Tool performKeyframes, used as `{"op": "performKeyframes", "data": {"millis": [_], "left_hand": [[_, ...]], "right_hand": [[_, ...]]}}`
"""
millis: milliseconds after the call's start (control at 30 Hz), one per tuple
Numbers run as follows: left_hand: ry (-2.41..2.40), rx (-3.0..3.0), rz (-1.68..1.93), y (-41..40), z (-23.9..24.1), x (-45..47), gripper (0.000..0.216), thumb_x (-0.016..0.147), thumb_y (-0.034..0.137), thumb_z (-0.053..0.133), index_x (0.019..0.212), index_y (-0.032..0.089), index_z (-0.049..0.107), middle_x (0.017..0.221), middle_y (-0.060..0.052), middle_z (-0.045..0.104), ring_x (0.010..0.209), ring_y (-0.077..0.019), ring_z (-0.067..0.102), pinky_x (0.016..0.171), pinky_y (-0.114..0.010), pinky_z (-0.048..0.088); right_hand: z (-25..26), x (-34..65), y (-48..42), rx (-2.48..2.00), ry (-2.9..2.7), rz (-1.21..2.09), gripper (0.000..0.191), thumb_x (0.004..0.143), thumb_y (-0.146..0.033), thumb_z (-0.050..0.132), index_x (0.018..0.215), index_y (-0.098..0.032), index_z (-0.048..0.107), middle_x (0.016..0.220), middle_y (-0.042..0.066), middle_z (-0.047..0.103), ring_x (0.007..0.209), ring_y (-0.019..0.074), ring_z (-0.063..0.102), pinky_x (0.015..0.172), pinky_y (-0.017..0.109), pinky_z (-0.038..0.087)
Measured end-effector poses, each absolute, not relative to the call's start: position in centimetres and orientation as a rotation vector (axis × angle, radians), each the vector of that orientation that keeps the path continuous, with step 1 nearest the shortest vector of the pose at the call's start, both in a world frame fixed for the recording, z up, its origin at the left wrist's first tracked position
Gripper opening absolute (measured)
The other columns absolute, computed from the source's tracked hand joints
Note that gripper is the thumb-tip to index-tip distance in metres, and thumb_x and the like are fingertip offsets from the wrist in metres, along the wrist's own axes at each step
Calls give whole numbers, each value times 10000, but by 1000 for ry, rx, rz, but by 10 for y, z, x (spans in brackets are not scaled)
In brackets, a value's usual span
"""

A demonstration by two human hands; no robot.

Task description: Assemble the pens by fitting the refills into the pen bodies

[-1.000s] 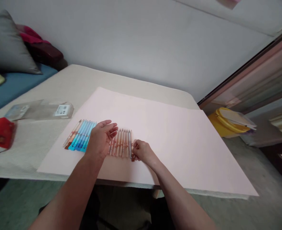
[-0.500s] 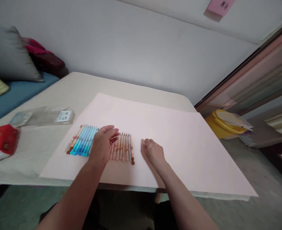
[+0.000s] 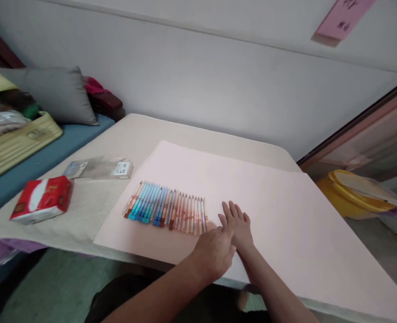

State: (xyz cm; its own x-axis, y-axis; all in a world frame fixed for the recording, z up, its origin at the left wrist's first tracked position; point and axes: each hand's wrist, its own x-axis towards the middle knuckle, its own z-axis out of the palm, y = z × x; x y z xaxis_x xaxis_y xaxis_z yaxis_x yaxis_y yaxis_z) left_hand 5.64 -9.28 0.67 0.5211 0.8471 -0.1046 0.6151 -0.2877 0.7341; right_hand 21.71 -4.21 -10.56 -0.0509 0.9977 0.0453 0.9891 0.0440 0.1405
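A row of slim pens point(image 3: 165, 206) lies side by side on the large pale pink sheet point(image 3: 272, 242). Blue and turquoise ones fill the left part; clear and brownish ones make up the right part. My left hand point(image 3: 215, 251) is just beyond the row's right end, near the front edge, its fingers curled. What it holds, if anything, is hidden. Its fingertips reach the side of my right hand point(image 3: 239, 224), and from this angle I cannot tell whether they touch. My right hand is low over the sheet, palm down, fingers spread, with nothing visible in it.
Left of the sheet are a red tissue pack point(image 3: 43, 197) and a clear plastic package point(image 3: 99, 168). A yellow basket point(image 3: 23, 139) and grey cushion point(image 3: 63, 94) rest on a blue seat. Beyond the table's right side stands a yellow bucket point(image 3: 350, 197).
My left hand has moved right, off the pens to beside my right hand, and its fingers have curled. My right hand has spread its fingers. The camera view has turned left.
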Motion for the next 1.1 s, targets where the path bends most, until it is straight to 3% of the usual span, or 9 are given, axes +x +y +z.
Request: {"op": "performKeyframes", "data": {"millis": [200, 367, 667, 767, 900, 1000, 1100], "left_hand": [[1238, 2336, 260, -95, 2, 65, 408, 813, 183, 448, 1210, 93, 472, 1012, -193, 619, 904, -284, 595, 741, -407, 446], [1122, 2531, 181, -103, -6, 72, 335, 766, 77, 420, 1074, 89, 551, 954, -181, 627, 925, -290, 581, 785, -433, 429], [1082, 2701, 211, -132, -1, 55, 146, 829, 155, 445, 944, 136, 534, 891, -112, 609, 840, -241, 581, 746, -388, 469], [1215, 2696, 402, -159, 1, 27, 179, 836, 145, 457, 1000, 169, 524, 960, -95, 614, 894, -220, 581, 780, -364, 473], [1638, 2775, 1023, -214, -23, -37, 292, 857, 146, 456, 1145, 143, 501, 1063, -126, 621, 966, -200, 579, 860, -344, 444], [1834, 2953, 1092, -251, -55, -90, 268, 840, 199, 500, 1095, 138, 554, 1089, -147, 630, 992, -215, 576, 881, -358, 415], [1948, 3195, 978, -270, -83, -121, 240, 825, 288, 500, 1017, 214, 625, 1020, -93, 677, 929, -218, 590, 892, -389, 371]], "right_hand": [[-102, 215, -42, 2136, 2222, 198, 510, 962, -427, 226, 1446, -275, 279, 1518, 44, 249, 1384, 232, 205, 1060, 455, 200], [-99, 214, -41, 2175, 2239, 142, 520, 956, -454, 238, 1434, -261, 310, 1507, 56, 277, 1377, 231, 218, 1052, 446, 206], [-94, 212, -43, 2224, 2373, 88, 516, 951, -457, 229, 1409, -252, 353, 1487, 79, 318, 1353, 250, 256, 1038, 448, 191], [-94, 212, -43, 2236, 2400, 62, 510, 951, -447, 233, 1406, -247, 351, 1486, 87, 315, 1352, 253, 246, 1034, 454, 177], [-95, 213, -42, 2280, 2424, -8, 480, 943, -429, 289, 1351, -210, 418, 1451, 110, 364, 1330, 256, 268, 1032, 432, 178], [-93, 214, -44, 2325, 2441, -39, 388, 950, -356, 297, 1214, -187, 526, 1354, 118, 470, 1256, 229, 364, 1009, 371, 221], [-86, 213, -47, 2346, 2413, -66, 348, 952, -291, 285, 1078, -186, 591, 1234, 107, 559, 1147, 218, 462, 950, 342, 285]]}}
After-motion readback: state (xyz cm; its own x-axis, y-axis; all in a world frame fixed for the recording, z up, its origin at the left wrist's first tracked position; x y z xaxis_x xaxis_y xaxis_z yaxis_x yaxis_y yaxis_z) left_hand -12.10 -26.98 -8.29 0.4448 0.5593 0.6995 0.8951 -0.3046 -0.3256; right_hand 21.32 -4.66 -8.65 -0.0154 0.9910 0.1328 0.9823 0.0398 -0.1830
